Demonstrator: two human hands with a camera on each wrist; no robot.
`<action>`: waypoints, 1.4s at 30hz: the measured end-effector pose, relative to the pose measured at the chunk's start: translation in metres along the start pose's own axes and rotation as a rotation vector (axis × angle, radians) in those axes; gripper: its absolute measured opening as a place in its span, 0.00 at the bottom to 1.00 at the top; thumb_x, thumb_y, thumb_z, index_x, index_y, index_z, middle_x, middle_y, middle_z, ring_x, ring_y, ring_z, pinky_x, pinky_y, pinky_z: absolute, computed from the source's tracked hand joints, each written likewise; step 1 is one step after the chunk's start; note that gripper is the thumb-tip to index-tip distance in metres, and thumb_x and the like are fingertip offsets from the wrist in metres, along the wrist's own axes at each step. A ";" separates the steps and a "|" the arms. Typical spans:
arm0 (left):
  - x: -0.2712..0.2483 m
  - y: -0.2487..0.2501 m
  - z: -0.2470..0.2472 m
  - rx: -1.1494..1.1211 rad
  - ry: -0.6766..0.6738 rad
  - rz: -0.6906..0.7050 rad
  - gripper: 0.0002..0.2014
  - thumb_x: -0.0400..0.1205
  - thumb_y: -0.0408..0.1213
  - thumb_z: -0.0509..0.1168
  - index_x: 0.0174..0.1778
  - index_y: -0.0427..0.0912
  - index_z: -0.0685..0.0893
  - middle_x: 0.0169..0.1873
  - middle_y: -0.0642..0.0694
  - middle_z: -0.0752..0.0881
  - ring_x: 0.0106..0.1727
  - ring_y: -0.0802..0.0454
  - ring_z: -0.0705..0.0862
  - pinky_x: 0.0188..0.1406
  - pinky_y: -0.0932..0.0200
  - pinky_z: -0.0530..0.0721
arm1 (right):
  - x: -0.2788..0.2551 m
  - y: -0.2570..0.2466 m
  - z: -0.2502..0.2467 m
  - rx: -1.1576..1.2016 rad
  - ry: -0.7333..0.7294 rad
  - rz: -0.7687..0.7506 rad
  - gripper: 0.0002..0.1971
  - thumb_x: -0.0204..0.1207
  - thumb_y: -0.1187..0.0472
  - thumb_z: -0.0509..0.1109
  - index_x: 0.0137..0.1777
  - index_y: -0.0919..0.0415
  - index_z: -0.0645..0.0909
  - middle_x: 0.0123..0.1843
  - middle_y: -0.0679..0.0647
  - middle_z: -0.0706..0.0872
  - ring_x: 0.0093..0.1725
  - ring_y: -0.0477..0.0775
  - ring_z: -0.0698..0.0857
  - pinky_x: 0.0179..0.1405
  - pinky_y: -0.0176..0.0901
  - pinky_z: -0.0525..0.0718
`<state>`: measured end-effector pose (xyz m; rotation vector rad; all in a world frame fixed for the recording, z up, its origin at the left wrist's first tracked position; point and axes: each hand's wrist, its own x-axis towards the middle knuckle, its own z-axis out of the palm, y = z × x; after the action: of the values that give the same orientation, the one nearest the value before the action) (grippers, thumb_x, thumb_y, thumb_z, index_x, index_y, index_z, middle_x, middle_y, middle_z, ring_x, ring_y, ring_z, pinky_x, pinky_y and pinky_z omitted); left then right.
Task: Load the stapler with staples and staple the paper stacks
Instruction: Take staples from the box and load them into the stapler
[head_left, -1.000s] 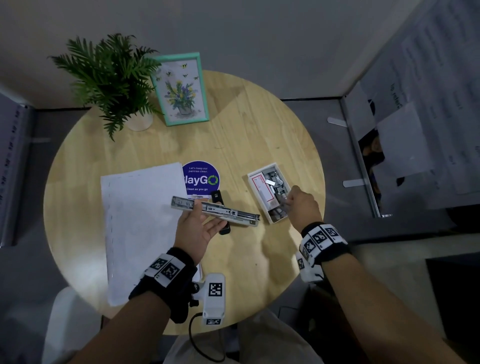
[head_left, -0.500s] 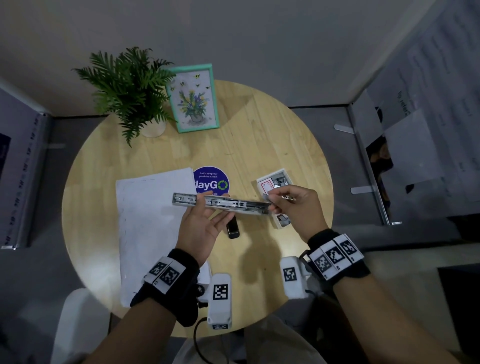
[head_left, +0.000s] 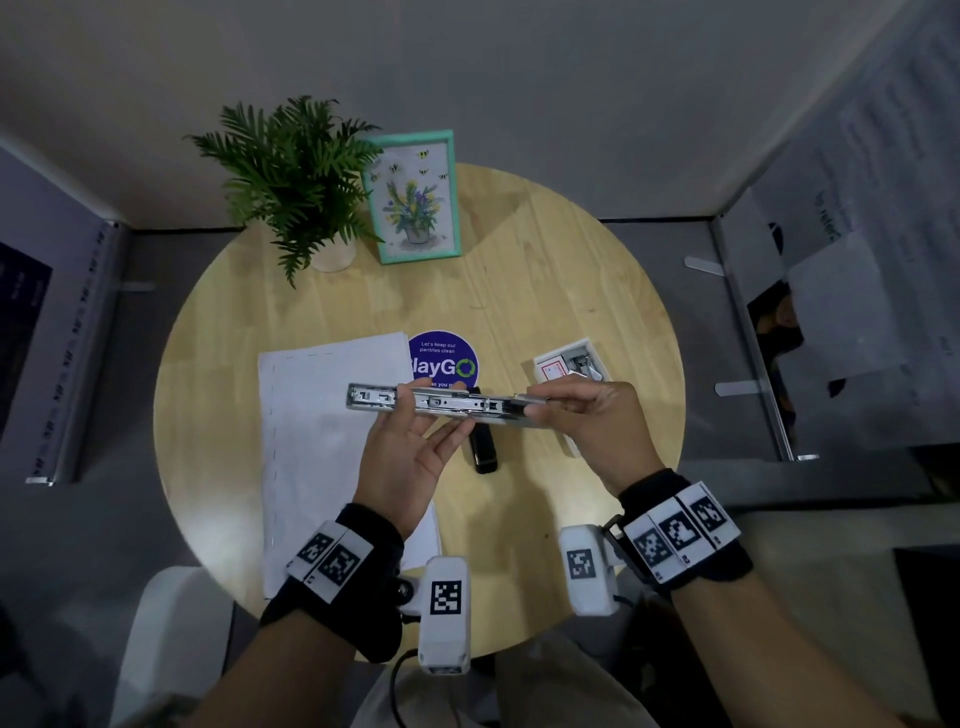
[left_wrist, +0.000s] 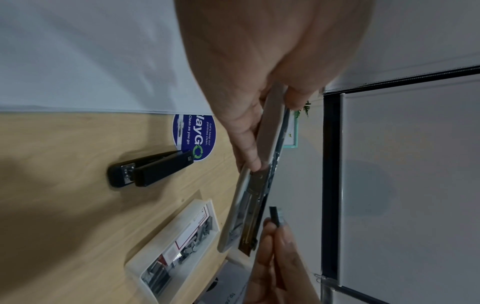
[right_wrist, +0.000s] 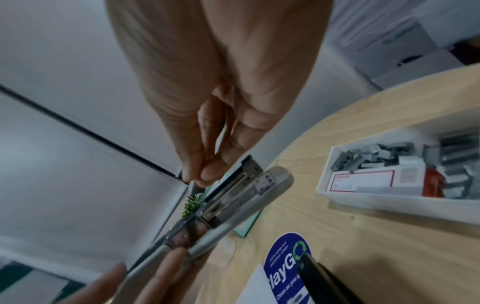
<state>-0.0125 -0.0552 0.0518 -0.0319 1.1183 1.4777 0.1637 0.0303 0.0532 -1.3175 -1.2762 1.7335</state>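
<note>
My left hand (head_left: 410, 441) holds a long grey stapler (head_left: 441, 404), swung open flat, above the round wooden table (head_left: 571, 291); thumb and fingers grip its middle (left_wrist: 270, 131). My right hand (head_left: 582, 410) pinches a short strip of staples (left_wrist: 275, 216) at the stapler's right end, beside the open staple channel (right_wrist: 233, 189). A white box of staples (head_left: 569, 364) lies on the table just behind my right hand. A stack of white paper (head_left: 322, 447) lies at the left under the stapler's far end.
A small black stapler (head_left: 482, 447) lies on the table below my hands, beside a round blue sticker (head_left: 441, 358). A potted fern (head_left: 296, 176) and a framed flower picture (head_left: 415, 197) stand at the table's back edge.
My right hand left the staple box with a strip of staples and came to the stapler's right end. My left hand kept the open stapler raised.
</note>
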 end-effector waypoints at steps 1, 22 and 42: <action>0.000 0.000 0.000 -0.003 -0.001 0.001 0.16 0.88 0.45 0.53 0.61 0.38 0.77 0.57 0.35 0.87 0.61 0.37 0.85 0.63 0.45 0.84 | -0.001 0.001 0.001 0.007 0.000 0.011 0.07 0.67 0.76 0.77 0.44 0.68 0.89 0.36 0.55 0.90 0.34 0.46 0.88 0.41 0.35 0.88; -0.005 -0.004 0.002 -0.045 0.010 0.006 0.15 0.89 0.44 0.52 0.61 0.39 0.76 0.63 0.33 0.82 0.69 0.34 0.80 0.63 0.47 0.84 | 0.006 0.002 0.012 -0.424 0.082 -0.069 0.03 0.68 0.66 0.78 0.35 0.61 0.88 0.24 0.44 0.84 0.25 0.43 0.80 0.32 0.37 0.80; -0.012 0.014 -0.026 -0.093 0.016 0.008 0.15 0.87 0.46 0.55 0.58 0.38 0.78 0.71 0.26 0.76 0.72 0.32 0.78 0.62 0.46 0.86 | 0.014 0.004 0.000 0.092 -0.224 0.419 0.11 0.80 0.57 0.68 0.56 0.60 0.85 0.52 0.65 0.88 0.48 0.63 0.88 0.47 0.55 0.90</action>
<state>-0.0343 -0.0776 0.0533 -0.1039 1.0630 1.5375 0.1593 0.0414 0.0441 -1.4431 -1.0714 2.2550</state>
